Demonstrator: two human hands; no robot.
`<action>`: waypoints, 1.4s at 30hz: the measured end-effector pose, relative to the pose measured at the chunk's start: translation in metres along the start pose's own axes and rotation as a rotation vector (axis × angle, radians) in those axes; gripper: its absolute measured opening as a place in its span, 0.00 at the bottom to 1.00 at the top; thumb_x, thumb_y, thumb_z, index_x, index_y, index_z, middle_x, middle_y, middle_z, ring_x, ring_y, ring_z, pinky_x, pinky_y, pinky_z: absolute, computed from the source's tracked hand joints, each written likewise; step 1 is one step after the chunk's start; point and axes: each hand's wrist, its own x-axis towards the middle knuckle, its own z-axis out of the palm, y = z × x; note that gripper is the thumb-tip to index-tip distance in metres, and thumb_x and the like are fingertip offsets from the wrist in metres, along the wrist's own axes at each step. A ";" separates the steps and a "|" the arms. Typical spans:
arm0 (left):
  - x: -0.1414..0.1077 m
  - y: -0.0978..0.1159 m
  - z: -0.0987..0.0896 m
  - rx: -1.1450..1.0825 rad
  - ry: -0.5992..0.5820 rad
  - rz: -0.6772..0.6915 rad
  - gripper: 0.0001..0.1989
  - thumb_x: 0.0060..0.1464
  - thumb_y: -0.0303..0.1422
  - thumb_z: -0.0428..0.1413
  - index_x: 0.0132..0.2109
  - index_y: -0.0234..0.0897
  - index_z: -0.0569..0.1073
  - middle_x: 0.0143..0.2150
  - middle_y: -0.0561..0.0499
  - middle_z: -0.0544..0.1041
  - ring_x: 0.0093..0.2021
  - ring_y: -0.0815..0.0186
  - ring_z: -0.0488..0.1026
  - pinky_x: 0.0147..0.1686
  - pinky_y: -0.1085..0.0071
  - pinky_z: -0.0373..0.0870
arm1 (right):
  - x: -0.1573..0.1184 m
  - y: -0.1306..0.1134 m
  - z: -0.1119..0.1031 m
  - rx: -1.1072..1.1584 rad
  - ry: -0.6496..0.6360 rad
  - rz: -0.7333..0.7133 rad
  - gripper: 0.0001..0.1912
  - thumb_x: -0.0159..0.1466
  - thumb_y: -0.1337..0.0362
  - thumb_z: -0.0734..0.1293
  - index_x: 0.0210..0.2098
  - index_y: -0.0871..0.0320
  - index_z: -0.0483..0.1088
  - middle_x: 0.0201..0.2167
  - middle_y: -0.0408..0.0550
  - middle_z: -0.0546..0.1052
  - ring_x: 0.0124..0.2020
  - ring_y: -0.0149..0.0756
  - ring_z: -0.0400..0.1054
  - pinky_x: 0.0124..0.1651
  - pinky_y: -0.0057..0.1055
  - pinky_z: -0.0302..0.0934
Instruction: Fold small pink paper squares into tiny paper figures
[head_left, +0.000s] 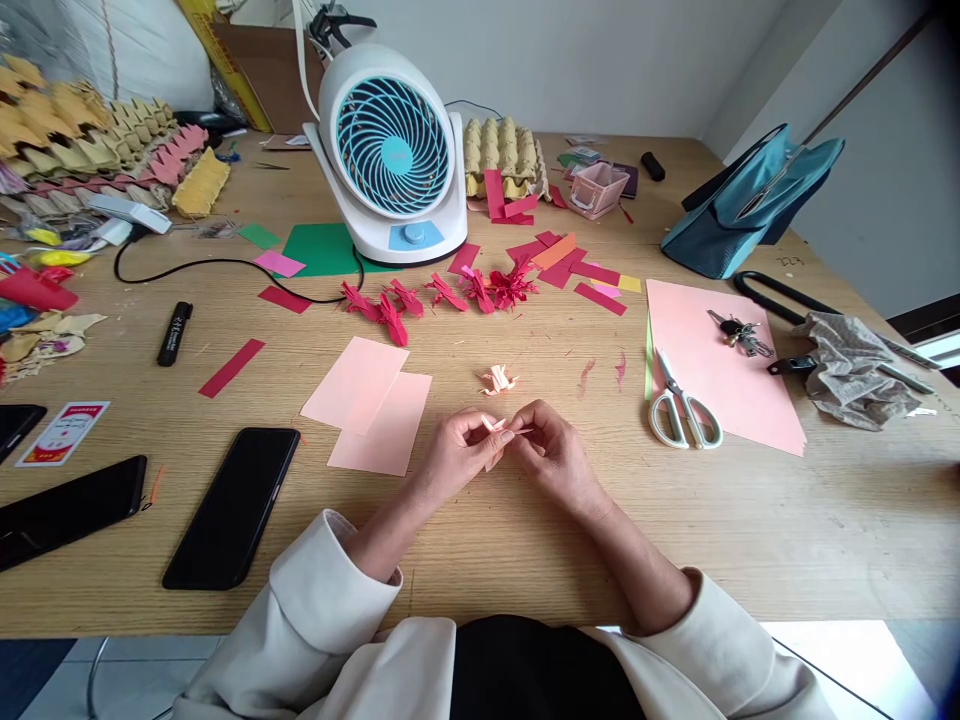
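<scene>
Near the middle of the table, my left hand (463,447) pinches a small piece of folded pale pink paper (493,427) between thumb and fingers. My right hand (553,452) is closed on the other end of the same paper, its fingertips close to those of my left hand. Just beyond my hands lies a small pale pink folded paper shape (499,379). Two pale pink paper sheets (357,384) overlap to the left of my left hand. Several crumpled red paper pieces (392,318) lie in a row farther back.
Scissors (684,408) and keys (742,334) rest on a large pink sheet (757,400) at right. A white fan (397,150) stands at the back. Phones (232,508) and a black marker (175,334) are at left, a blue bag (724,225) at back right.
</scene>
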 end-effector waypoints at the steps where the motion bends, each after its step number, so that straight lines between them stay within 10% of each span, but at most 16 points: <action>1: 0.000 -0.002 0.000 -0.022 -0.007 -0.004 0.16 0.59 0.42 0.56 0.28 0.35 0.72 0.20 0.55 0.69 0.23 0.71 0.66 0.28 0.73 0.63 | 0.000 -0.002 0.000 -0.035 0.000 -0.027 0.02 0.62 0.67 0.66 0.32 0.56 0.69 0.32 0.46 0.72 0.32 0.34 0.67 0.36 0.31 0.63; 42: 0.000 -0.002 0.005 0.135 0.105 0.143 0.10 0.59 0.34 0.55 0.31 0.34 0.70 0.28 0.53 0.70 0.30 0.70 0.66 0.31 0.75 0.63 | -0.002 -0.007 -0.004 -0.162 0.080 -0.194 0.03 0.64 0.70 0.64 0.34 0.56 0.68 0.32 0.44 0.70 0.33 0.32 0.66 0.36 0.31 0.63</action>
